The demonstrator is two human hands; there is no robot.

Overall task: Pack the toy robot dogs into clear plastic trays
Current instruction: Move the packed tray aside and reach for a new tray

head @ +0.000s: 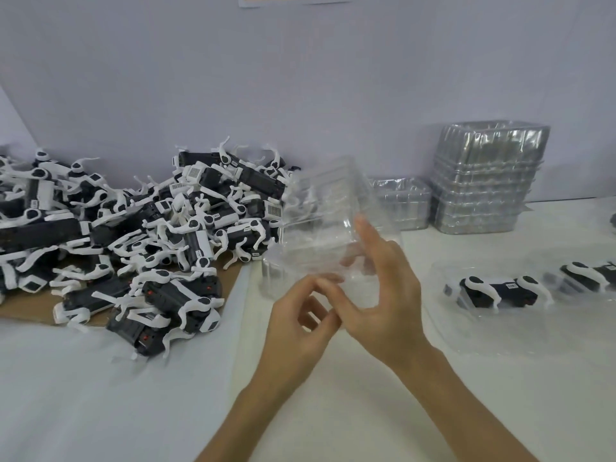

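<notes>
A heap of black-and-white toy robot dogs (150, 228) fills the far left, lying tangled on a brown cardboard sheet (26, 306) on the white-covered table (100, 378), against the pale wall (300, 78). Just right of the heap, the left hand (296, 331) reaches up with its fingers curled, the fingertips pinching at the lower edge of an empty clear plastic tray (320, 215) that is held above the table, tilted with its hollow side toward the camera. The right hand (386, 295) grips the same tray from its right side: the index finger stands straight up against the plastic, the other fingers are curled behind it (they show blurred through the clear wall), and the thumb reaches across toward the left hand's fingers. Behind the hands, by the wall, sits a low stack of trays (400, 205), and just beside it a tall stack of trays (486, 181). Nearer on the right lies a packed tray (466, 331) with one robot dog (496, 291) lying on its side in it, and another packed dog (593, 273) is cut off by the right edge.
</notes>
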